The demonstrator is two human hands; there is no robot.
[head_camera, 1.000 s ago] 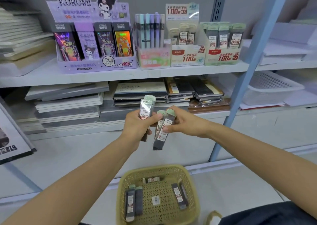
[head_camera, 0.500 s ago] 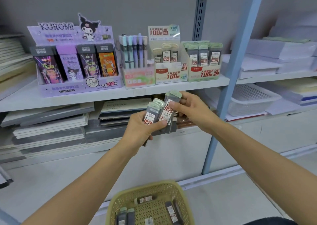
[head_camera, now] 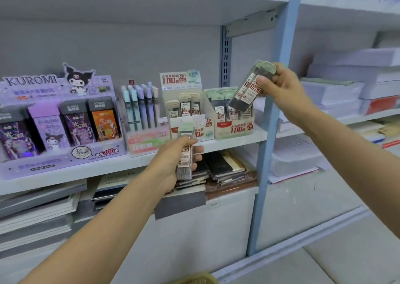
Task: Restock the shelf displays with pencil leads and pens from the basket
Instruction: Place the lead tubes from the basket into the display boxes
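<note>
At the shelf (head_camera: 65,175) of stationery displays, your right hand (head_camera: 281,86) is raised beside the green 0.7 display box (head_camera: 234,130), fingers (head_camera: 263,81) closed around two tilted lead cases (head_camera: 249,89); your left hand (head_camera: 173,160) is lower, before the 0.5 display box (head_camera: 190,123), fingers (head_camera: 198,149) wrapped round one upright lead case (head_camera: 185,158); the basket (head_camera: 194,279) rim shows at the bottom edge.

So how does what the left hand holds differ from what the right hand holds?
The left hand grips one lead case, upright, low in front of the shelf edge. The right hand holds two lead cases, tilted, raised by the 0.7 display box. All the cases share green caps and red-and-white labels.
</note>
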